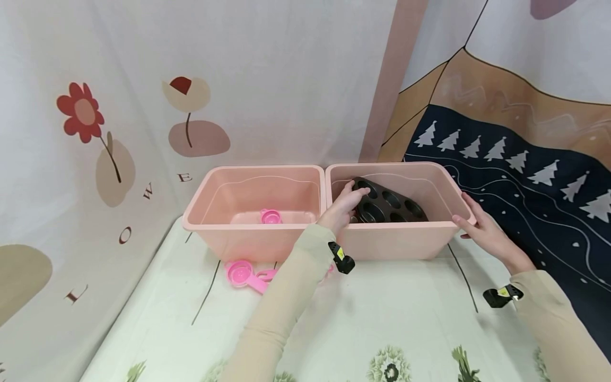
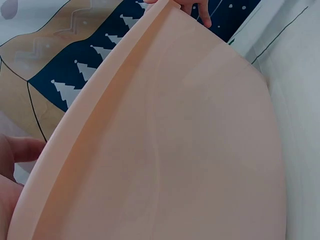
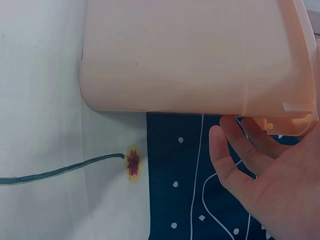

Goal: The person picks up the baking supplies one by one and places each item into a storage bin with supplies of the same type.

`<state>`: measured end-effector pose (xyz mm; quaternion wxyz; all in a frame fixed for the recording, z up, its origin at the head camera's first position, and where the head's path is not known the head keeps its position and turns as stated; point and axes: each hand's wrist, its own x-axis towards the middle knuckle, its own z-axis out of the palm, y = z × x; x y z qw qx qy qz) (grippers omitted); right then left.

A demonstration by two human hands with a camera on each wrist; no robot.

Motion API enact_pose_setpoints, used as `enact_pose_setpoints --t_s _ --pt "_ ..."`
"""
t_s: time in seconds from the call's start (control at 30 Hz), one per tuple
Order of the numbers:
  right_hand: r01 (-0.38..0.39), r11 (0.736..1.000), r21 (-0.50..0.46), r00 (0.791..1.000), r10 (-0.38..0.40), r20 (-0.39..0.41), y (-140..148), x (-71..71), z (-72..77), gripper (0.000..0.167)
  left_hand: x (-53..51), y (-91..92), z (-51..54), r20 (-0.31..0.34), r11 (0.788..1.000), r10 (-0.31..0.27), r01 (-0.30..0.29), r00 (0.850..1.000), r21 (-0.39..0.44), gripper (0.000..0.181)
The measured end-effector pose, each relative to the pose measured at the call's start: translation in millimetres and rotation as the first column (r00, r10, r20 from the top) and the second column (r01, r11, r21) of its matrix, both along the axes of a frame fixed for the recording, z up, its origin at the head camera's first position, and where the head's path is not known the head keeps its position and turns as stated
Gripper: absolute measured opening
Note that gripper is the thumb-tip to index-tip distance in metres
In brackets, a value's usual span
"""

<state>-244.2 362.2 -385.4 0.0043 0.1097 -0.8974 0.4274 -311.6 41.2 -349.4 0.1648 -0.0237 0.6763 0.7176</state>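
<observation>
Pink plastic for both tubs, set side by side on a pale, flower-printed tabletop (image 1: 372, 302), adjoining rims touching or nearly so. Inside the right tub (image 1: 396, 241), a black muffin tin (image 1: 392, 200), tilted, with its higher end toward the upper left and its lower part hidden behind the near wall. Left hand (image 1: 338, 211) reaching over the near left corner of that tub, pinching the muffin tin by its upper left corner: thumb laid across the face with the wells, other fingers at the edge behind. In the left wrist view, mostly the tub's outer wall and rim, with only a piece of the left hand at the lower left edge; the grip itself out of sight there. Right hand (image 1: 487, 233) at the opposite end of the same tub, holding the near right corner, thumb at the near rim, fingers apart and lightly bent along the outside of the end wall, as also in the right wrist view. Inside the left tub (image 1: 248, 244), a small pink measuring cup (image 1: 271, 216) on the floor of it. In front of the left tub, on the tabletop, another pink measuring cup (image 1: 240, 273) with more pink pieces beside it, partly hidden by the left sleeve (image 1: 281, 302). Behind everything, a cloth backdrop (image 1: 286, 79) with printed flowers and letters, and navy fabric (image 1: 506, 196) with white trees at the right.
</observation>
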Motion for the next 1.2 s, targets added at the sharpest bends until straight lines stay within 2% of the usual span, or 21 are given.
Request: enact_pose_setpoints --t_s 0.2,0.57,0.7,0.9,1.2 --pt "0.007 1.0 0.008 1.0 -0.007 0.016 -0.7 -0.8 0.1 0.076 0.7 -2.1 -1.0 -0.018 0.999 -0.034 0.033 0.999 -0.014 0.072" --pt "0.009 1.0 0.0 1.0 -0.009 0.012 -0.8 -1.3 -0.2 0.076 3.0 -3.3 0.3 -0.041 0.999 -0.027 0.025 0.999 -0.045 0.073" --pt "0.008 1.0 -0.004 1.0 -0.008 0.008 -1.1 -0.8 0.5 0.076 3.2 -1.6 0.9 -0.09 0.997 -0.045 0.039 0.995 -0.073 0.071" --pt "0.012 1.0 0.003 1.0 -0.012 0.011 -0.2 -1.9 1.5 0.075 5.0 1.6 3.9 -0.196 0.996 -0.055 0.042 0.979 -0.074 0.062" --pt "0.01 1.0 0.0 0.999 -0.01 0.032 0.2 -2.6 -0.5 0.075 9.2 -1.8 5.6 -0.208 0.997 -0.04 0.027 0.977 -0.066 0.059"
